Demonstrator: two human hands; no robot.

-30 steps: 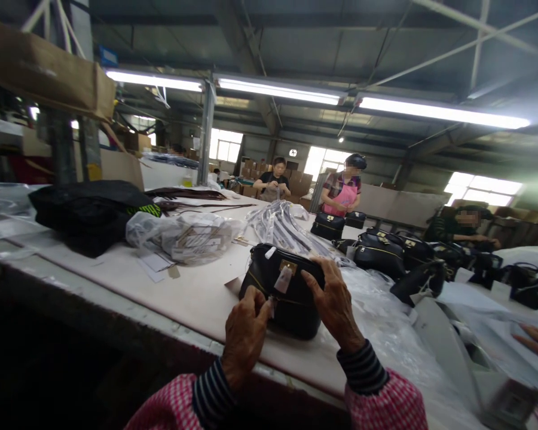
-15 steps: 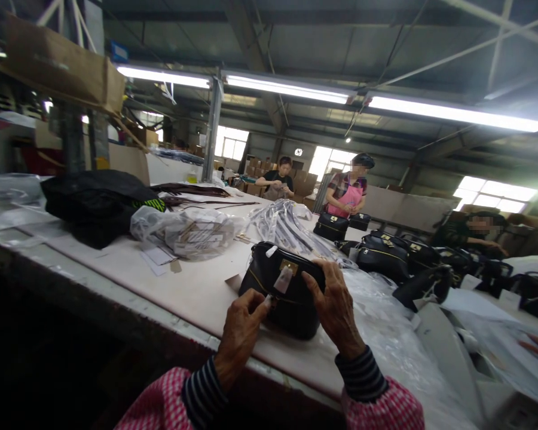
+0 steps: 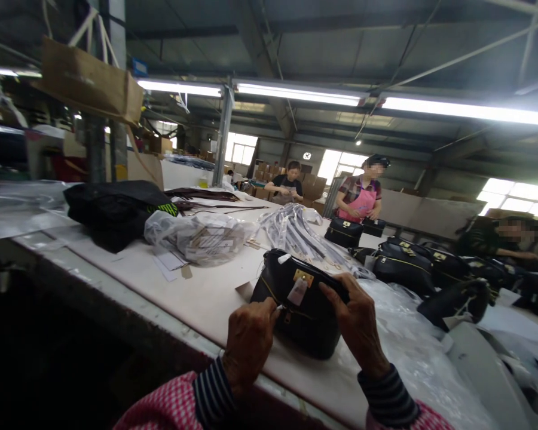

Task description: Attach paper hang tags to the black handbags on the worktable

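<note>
A small black handbag (image 3: pixel 302 310) with a gold clasp and a pale tag on its front stands on the white worktable (image 3: pixel 206 292) right in front of me. My left hand (image 3: pixel 248 343) is closed in a pinch on a small zipper pull at the bag's lower left front. My right hand (image 3: pixel 358 325) grips the bag's top right edge, fingers curled over it. Both wrists show striped cuffs and pink checked sleeves.
A clear plastic bag of paper tags (image 3: pixel 201 236) and a black heap (image 3: pixel 114 209) lie to the left. Bundled straps (image 3: pixel 296 233) run up the middle. Several more black handbags (image 3: pixel 407 263) sit at right on plastic sheeting. Other people (image 3: pixel 363 197) work at the table's far end.
The camera has shifted, so everything sits slightly lower and further right in view. My left hand's pinch at the zipper has tightened and both hands stay on the bag.
</note>
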